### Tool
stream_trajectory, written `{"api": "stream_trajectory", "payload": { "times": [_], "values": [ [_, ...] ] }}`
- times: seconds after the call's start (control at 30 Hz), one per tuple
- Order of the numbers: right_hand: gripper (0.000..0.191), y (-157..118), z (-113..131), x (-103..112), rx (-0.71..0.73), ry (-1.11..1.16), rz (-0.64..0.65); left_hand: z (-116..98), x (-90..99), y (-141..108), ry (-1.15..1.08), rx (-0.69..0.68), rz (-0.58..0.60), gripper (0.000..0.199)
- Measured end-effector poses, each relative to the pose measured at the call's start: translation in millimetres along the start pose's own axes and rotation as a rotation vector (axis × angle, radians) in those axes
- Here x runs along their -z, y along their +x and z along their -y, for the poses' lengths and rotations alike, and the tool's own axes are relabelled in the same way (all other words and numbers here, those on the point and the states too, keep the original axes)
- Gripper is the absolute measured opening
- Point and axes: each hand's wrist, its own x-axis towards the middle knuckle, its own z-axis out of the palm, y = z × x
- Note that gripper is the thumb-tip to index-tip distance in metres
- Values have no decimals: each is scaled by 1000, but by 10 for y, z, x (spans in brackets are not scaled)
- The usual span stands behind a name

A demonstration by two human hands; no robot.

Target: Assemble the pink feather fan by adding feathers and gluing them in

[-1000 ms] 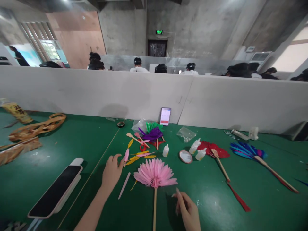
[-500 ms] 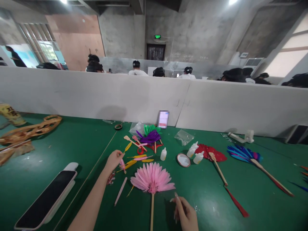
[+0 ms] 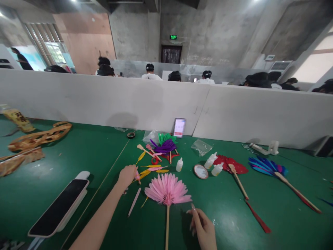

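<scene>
A pink feather fan with a straight wooden handle lies on the green table in front of me. At the left, my left hand reaches over a small bundle of pink feathers, its fingertips hidden. Just past it lies a yellow feather. Several more yellow feathers, with pink ones among them, are spread between that hand and the fan. My right hand rests by the fan's lower right edge, thumb and fingers apart, holding nothing. A pale pink stick lies left of the fan.
Behind the fan are small white bottles, a round dish and purple feathers. A red fan and a blue fan lie right. A black-topped device lies left. A white partition borders the table.
My left hand has come away from the yellow feather, which stays on the table, and moved closer, onto the pink bundle. My right hand keeps about the same place. The view has shifted slightly.
</scene>
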Motion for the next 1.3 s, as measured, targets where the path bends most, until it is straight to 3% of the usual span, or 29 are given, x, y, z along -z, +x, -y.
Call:
{"api": "stream_trajectory", "payload": {
  "times": [0.13, 0.4, 0.63, 0.9, 1.07, 1.3],
  "values": [
    [54, -20, 51, -9, 29, -16, -15, 47, 30, -42, -1, -5, -25, 35],
    [51, -37, 72, -18, 62, 10, -21, -56, 10, -86, 42, 174, -50, 55],
    [51, -17, 47, -9, 62, -24, -18, -136, -16, -58, 22, 66, 20, 29],
    [59, -48, 126, -74, 52, 13, -96, -68, 167, -67, -19, 93, -77, 44],
    [61, -58, 144, -80, 53, 15, -111, -84, 147, -33, -11, 121, -68, 47],
    [59, -53, 116, -74, 48, 21, -90, -77, 69, 9, -142, -83, 45, 40]
  ]
}}
